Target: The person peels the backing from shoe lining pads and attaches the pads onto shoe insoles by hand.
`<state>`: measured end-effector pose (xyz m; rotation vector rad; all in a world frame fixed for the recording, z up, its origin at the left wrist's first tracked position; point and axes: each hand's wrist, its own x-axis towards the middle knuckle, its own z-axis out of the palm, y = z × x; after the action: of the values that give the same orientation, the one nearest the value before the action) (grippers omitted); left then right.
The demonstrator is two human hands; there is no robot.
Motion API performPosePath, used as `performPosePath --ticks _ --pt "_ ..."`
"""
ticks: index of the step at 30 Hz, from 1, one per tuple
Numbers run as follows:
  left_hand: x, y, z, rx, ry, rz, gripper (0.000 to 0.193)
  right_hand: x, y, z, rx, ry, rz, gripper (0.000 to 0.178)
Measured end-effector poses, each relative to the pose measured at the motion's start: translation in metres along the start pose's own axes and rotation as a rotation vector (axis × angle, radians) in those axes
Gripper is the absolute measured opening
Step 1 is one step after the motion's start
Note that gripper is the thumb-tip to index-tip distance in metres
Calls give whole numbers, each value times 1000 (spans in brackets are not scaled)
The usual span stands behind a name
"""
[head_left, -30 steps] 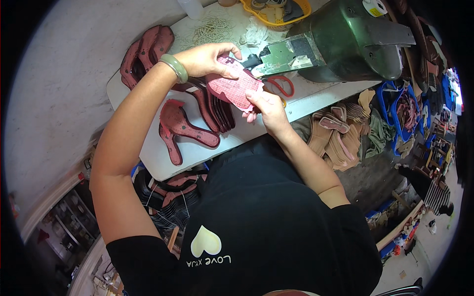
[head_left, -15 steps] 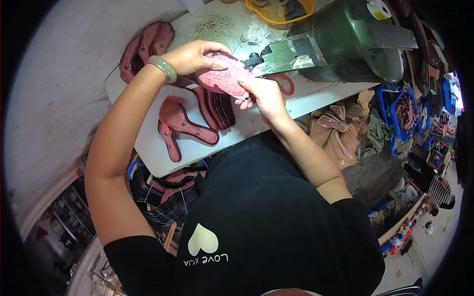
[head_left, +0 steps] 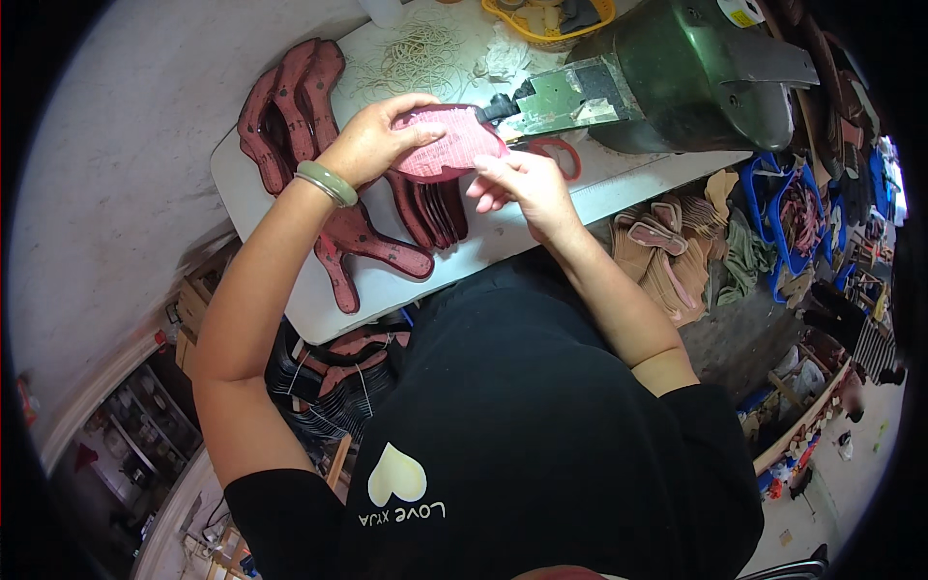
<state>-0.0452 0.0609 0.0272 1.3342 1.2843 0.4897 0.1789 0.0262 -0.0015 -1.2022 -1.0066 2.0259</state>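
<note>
My left hand (head_left: 375, 140), a jade-green bangle on its wrist, grips the left end of a shoe upper piece (head_left: 447, 145). The piece has a pink cloth backing and a dark red edge. Its right end lies by the small black working head (head_left: 498, 108) of a green machine (head_left: 667, 87). My right hand (head_left: 536, 193) pinches the piece's lower right corner between thumb and forefinger, the other fingers loosely curled. Below my left hand lie a row of dark red strap-like pieces (head_left: 425, 217) and a forked dark red piece (head_left: 382, 253).
More dark red pieces (head_left: 300, 87) are stacked at the table's far left. Loose pale string (head_left: 411, 58), crumpled white paper (head_left: 503, 60) and a yellow basket (head_left: 551, 39) lie at the back. Red-handled scissors (head_left: 572, 162) rest beside the machine. Tan cut pieces (head_left: 667, 251) are piled at right.
The shoe upper piece has turned slightly and lies more level against the machine. My left hand has shifted down a little, and my right hand has moved slightly right.
</note>
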Motion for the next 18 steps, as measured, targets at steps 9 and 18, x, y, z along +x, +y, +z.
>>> performPosePath --ticks 9,18 --pt "-16 -3 16 -95 224 -11 43 3 12 30 129 10 33 27" --pt "-25 -22 41 -55 499 18 48 4 7 26 46 29 -10 28"
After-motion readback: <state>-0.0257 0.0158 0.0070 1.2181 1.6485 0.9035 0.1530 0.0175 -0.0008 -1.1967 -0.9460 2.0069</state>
